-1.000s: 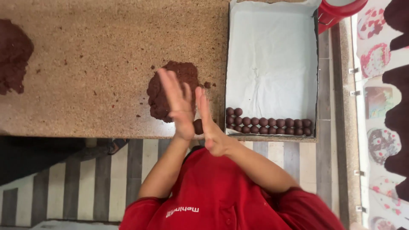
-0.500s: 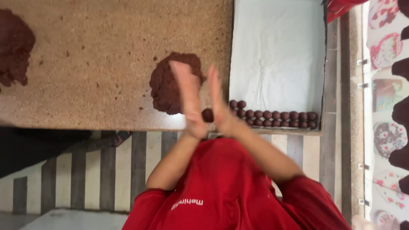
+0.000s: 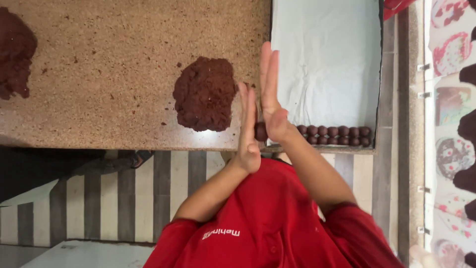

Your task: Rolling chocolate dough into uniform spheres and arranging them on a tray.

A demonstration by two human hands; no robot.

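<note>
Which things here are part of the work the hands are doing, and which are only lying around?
In use:
- left hand and right hand, palms pressed on a dark ball
- brown dough heap beside them
- lined tray with a row of finished balls

Lying about:
- second dough heap at the far left
- pictures of cakes on the right

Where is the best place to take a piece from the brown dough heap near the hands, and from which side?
Probably the dough heap's right edge, nearest the left hand and right hand. The heap is a soft, crumbly mound lying low on the counter, so fingers could pinch a bit off from above there without reaching across it.
</note>
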